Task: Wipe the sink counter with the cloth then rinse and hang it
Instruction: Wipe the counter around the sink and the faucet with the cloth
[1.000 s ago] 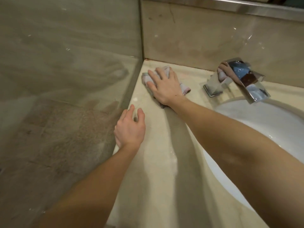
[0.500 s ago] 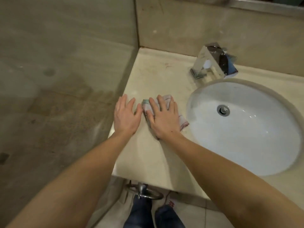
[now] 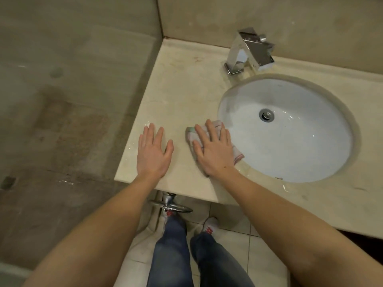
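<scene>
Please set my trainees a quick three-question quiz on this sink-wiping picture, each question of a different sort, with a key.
1. True or false: the right hand presses the cloth flat on the counter.
2. Where is the left hand? A: on the cloth. B: flat on the bare counter, left of the cloth. C: raised in the air.
3. Short answer: is water visibly running from the faucet?

Key: 1 true; 2 B; 3 no.
</scene>
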